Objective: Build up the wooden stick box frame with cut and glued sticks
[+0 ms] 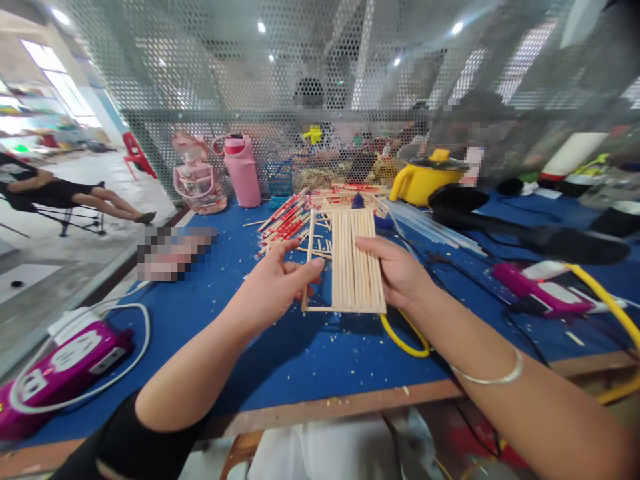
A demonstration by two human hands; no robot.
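A flat panel of thin wooden sticks (353, 267) is held up above the blue tabletop. Sticks laid side by side fill its right part, while the left part is a bare rectangular frame. My right hand (400, 270) grips the right edge, thumb on the front face and fingers behind. At the left edge is my left hand (283, 280), its thumb and fingers apart around the open part of the frame; whether a fingertip touches the frame I cannot tell. Behind the panel lies a pile of red-banded stick bundles (286, 220).
A perforated metal screen (240, 73) rises behind the blue table (280, 373). A pink bottle (243, 173), a clear pink jug (200, 183) and a yellow pot (425, 181) stand along it. Purple power strips (83, 357) with cables flank both sides. A person sits far left.
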